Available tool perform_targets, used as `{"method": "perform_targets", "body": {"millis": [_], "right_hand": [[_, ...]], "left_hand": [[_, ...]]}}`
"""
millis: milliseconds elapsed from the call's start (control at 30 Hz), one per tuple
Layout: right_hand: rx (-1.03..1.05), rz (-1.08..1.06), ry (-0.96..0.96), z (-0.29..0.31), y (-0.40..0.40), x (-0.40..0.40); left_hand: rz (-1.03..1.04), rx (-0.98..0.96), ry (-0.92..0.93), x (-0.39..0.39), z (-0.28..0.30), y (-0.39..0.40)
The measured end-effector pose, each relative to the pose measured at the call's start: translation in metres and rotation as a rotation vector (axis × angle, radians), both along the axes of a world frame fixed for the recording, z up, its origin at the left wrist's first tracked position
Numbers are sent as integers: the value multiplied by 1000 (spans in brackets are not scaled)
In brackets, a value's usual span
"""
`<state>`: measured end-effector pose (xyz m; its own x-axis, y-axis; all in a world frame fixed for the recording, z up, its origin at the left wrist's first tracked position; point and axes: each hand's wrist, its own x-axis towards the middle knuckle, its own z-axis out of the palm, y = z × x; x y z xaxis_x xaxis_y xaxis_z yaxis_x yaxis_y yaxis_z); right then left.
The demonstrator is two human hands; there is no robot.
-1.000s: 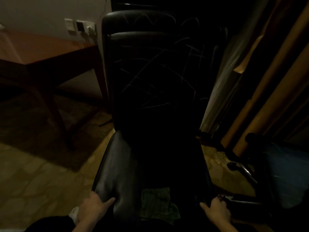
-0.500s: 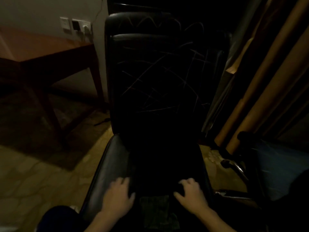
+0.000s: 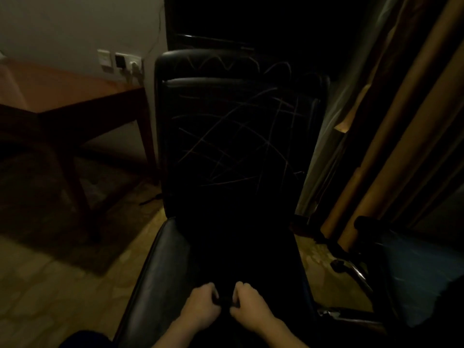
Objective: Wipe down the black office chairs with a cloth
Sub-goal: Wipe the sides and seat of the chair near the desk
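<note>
Now | black chair (image 3: 236, 136): backrest streaked with pale scribbles | hands (image 3: 200, 306) (image 3: 249, 303): curled; contents too dark to tell

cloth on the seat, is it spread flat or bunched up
Cannot tell: the cloth is lost in the dark between the left hand and right hand, both curled at the seat front.

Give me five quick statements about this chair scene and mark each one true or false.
1. Both hands, the left hand and the right hand, are close together at the front of the seat. True.
2. The chair backrest carries pale crisscrossing lines. True.
3. The wooden table stands to the right of the chair. False: it stands to the left.
4. One hand is touching the backrest. False: both are down at the seat.
5. Wall sockets sit on the wall above the table. True.
</note>
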<state>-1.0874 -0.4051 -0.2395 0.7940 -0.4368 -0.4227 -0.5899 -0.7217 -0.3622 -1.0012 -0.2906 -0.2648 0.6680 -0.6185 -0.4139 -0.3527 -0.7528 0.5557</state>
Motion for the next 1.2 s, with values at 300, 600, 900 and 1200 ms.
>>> {"method": "perform_targets", "body": {"millis": [300,600,900,1200], "right_hand": [[-148,21,-455,111,-36,69],[-326,75,-660,236,-53,146],[-397,93,-869,322,-51,260],[-555,49,-1016,382,-68,383]], "left_hand": [[139,-347,-321,75,123,-12],[225,-347,-573,145,245,-13],[450,-639,-541,259,315,-28],[530,-771,-676,375,376,-64]]}}
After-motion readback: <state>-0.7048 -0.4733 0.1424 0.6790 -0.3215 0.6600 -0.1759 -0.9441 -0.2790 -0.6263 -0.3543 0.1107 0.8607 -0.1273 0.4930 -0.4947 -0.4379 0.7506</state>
